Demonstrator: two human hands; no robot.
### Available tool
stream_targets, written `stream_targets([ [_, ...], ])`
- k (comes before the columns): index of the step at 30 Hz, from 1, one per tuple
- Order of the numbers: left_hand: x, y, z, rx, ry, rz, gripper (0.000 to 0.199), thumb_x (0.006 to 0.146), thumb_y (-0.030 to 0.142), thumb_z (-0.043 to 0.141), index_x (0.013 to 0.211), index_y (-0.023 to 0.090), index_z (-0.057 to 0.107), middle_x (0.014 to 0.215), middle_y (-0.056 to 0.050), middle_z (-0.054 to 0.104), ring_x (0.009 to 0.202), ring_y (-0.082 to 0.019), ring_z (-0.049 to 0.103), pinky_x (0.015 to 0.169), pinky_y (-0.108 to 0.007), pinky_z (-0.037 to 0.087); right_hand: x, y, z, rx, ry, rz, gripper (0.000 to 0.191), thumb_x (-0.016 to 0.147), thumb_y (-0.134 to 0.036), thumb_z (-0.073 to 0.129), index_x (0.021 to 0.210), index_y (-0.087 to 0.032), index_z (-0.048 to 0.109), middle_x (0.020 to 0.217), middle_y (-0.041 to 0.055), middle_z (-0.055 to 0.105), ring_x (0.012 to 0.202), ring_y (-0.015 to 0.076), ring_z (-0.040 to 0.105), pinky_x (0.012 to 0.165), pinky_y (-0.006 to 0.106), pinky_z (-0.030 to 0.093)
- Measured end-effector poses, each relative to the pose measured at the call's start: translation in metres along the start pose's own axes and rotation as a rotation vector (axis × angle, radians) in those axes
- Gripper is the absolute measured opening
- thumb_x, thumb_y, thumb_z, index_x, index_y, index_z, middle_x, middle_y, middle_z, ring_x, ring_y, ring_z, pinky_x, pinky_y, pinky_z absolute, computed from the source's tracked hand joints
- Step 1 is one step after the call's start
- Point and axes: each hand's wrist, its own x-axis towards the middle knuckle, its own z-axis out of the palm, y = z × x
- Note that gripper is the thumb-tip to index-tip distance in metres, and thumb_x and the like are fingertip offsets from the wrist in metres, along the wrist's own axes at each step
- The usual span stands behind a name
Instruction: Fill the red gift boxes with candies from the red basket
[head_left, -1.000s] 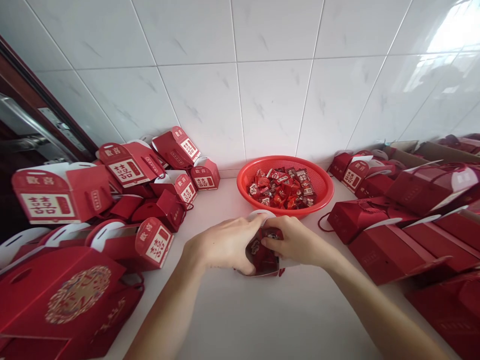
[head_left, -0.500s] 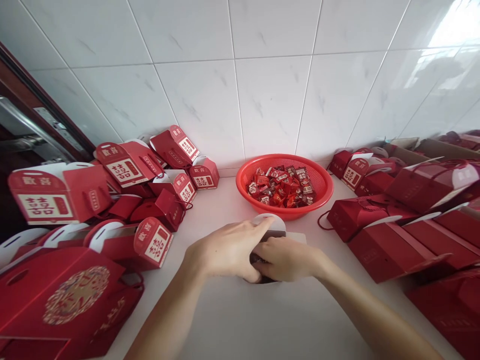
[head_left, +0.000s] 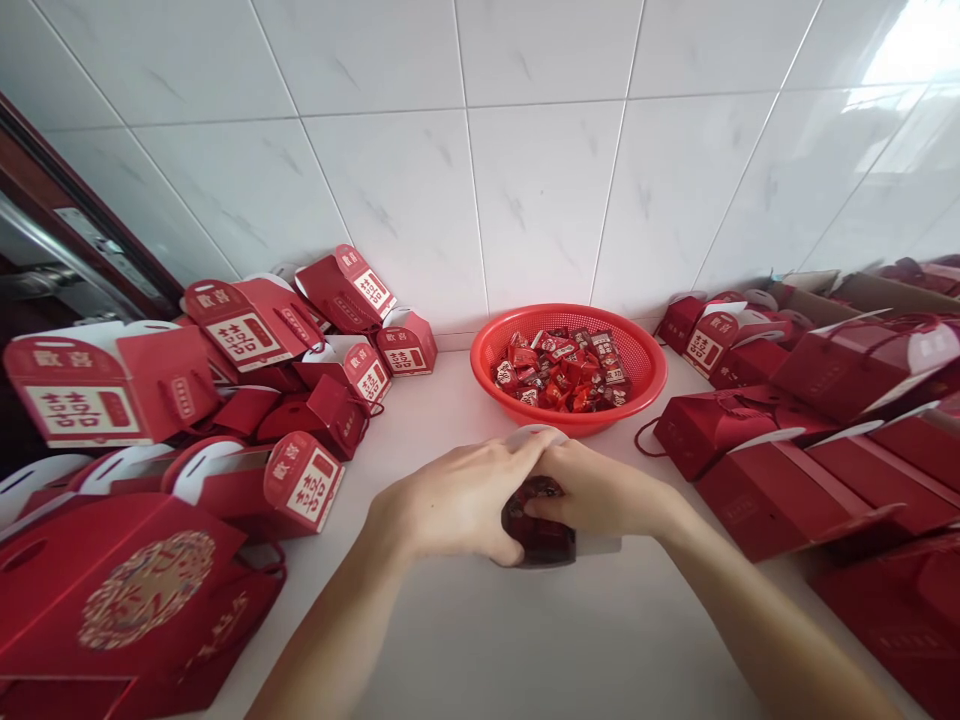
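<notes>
Small red paper gift box sits between left hand and right hand; both curled closed on it, equally near; long axis hidden.

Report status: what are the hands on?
Left hand, right hand both on small red gift box. Red basket of wrapped sweets ahead, untouched. Red boxes either side.

We see a red basket with sweets in red wrappers, red boxes with a cream panel and red double-happiness sign, a red bag with round gold flower pattern, and white wall tiles with grey veins
</notes>
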Motion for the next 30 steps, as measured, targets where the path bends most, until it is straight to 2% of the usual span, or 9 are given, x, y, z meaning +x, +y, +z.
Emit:
stream_targets([
  [4,0.003,-0.002,-0.006,0.038,-0.021,-0.063,0.113,0.063,0.035,0.074,0.158,0.029,0.015,0.109,-0.007,0.068,0.092,-0.028,0.067,0.067,-0.029,0.046,0.000,0.004,-0.010,0.088,0.094,0.017,0.019,0.079,-0.013,0.061,0.094,-0.018,0.072,0.093,0.0031,0.071,0.079,0.0178,0.062,0.068,0.027,0.045],
  [8,0.004,-0.003,-0.011,0.057,-0.036,-0.083,0.116,0.065,0.036,0.073,0.160,0.027,0.008,0.106,-0.007,0.067,0.086,-0.027,0.068,0.063,-0.028,0.046,-0.002,0.007,-0.018,0.108,0.050,0.036,0.043,0.077,-0.006,0.051,0.112,-0.018,0.072,0.089,0.0019,0.072,0.071,0.0149,0.061,0.065,0.026,0.045],
  [11,-0.003,0.002,-0.006,0.065,-0.017,-0.073,0.117,0.066,0.033,0.074,0.161,0.028,0.006,0.118,-0.009,0.066,0.096,-0.028,0.067,0.072,-0.029,0.049,-0.008,0.005,-0.021,0.113,0.004,0.001,0.047,0.075,-0.005,0.051,0.115,-0.018,0.071,0.093,0.0023,0.073,0.071,0.0144,0.061,0.065,0.025,0.046],
  [15,-0.017,0.013,0.008,0.102,0.148,-0.013,0.110,0.072,0.016,0.065,0.161,0.035,0.004,0.140,-0.009,0.055,0.121,-0.029,0.059,0.092,-0.033,0.048,-0.020,-0.005,-0.026,0.091,-0.050,-0.044,0.035,0.078,-0.008,0.055,0.109,-0.016,0.070,0.089,0.0026,0.072,0.069,0.0142,0.061,0.061,0.024,0.045],
  [18,-0.017,0.012,0.013,0.105,0.189,-0.018,0.109,0.073,0.012,0.063,0.161,0.037,0.004,0.141,-0.008,0.055,0.119,-0.028,0.060,0.092,-0.034,0.049,-0.024,-0.009,-0.028,0.081,-0.051,-0.007,0.032,0.080,-0.009,0.056,0.108,-0.016,0.068,0.090,0.0030,0.072,0.071,0.0147,0.063,0.061,0.024,0.045],
  [22,-0.010,-0.001,0.004,0.087,0.118,-0.019,0.107,0.072,0.023,0.068,0.161,0.033,0.009,0.136,-0.008,0.059,0.117,-0.029,0.062,0.088,-0.032,0.050,-0.022,-0.006,-0.030,0.081,0.051,0.096,0.025,0.080,-0.013,0.062,0.104,-0.017,0.066,0.094,0.0040,0.071,0.075,0.0163,0.062,0.064,0.026,0.046],
  [25,-0.008,-0.010,-0.004,0.060,0.112,0.018,0.096,0.080,0.032,0.064,0.161,0.032,0.012,0.140,-0.007,0.058,0.122,-0.029,0.059,0.091,-0.032,0.049,-0.022,-0.003,-0.030,0.079,0.165,0.131,0.025,0.081,-0.017,0.063,0.106,-0.018,0.066,0.085,0.0014,0.070,0.068,0.0153,0.059,0.060,0.026,0.044],
  [28,-0.004,-0.017,-0.007,0.033,0.151,0.078,0.084,0.087,0.025,0.051,0.161,0.035,0.011,0.147,-0.005,0.054,0.122,-0.026,0.060,0.092,-0.032,0.047,-0.021,-0.001,-0.027,0.021,0.245,0.126,0.026,0.084,-0.014,0.056,0.106,-0.020,0.068,0.079,-0.0003,0.069,0.064,0.0143,0.057,0.060,0.027,0.042],
  [30,0.000,-0.020,-0.008,0.025,0.167,0.089,0.084,0.086,0.017,0.046,0.161,0.036,0.011,0.144,-0.004,0.057,0.113,-0.023,0.065,0.086,-0.030,0.047,-0.018,0.000,-0.022,-0.019,0.257,0.113,0.028,0.083,-0.010,0.052,0.103,-0.021,0.070,0.082,0.0004,0.070,0.067,0.0151,0.059,0.064,0.027,0.044],
])
